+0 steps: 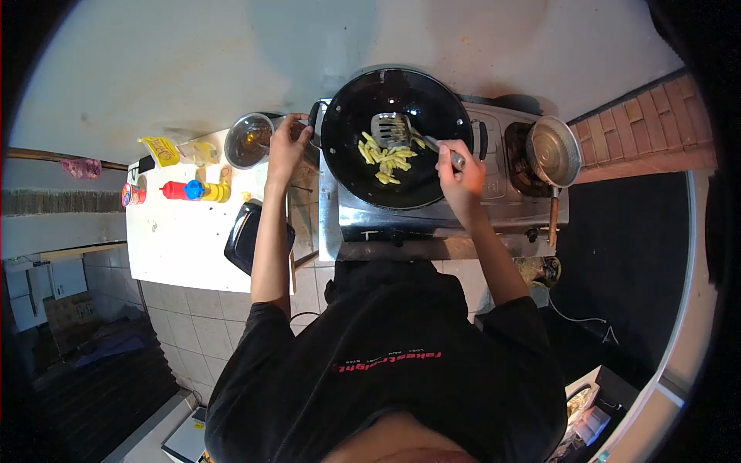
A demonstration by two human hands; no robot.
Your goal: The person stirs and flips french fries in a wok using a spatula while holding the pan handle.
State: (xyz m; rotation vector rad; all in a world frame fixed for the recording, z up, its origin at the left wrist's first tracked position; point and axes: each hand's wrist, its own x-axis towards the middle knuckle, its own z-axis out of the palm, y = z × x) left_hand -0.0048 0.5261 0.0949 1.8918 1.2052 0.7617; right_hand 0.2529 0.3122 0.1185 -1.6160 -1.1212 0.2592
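A large black wok (363, 185) stands on the left side of a steel gas stove (355, 224). Pale yellow cut pieces of food (386, 160) lie in its middle. My right hand (461, 179) is closed round the handle of a slotted metal spatula (392, 131), whose blade is in the wok beside the pieces. My left hand (288, 147) is at the wok's left handle (313, 116), its fingers closed on it.
On the stove's right burner sits a metal pan (554, 152) with its wooden handle toward me. The white table (185, 247) at left holds a metal bowl (249, 141), a black tray (251, 235), a red bottle (173, 190) and a yellow bottle (212, 191).
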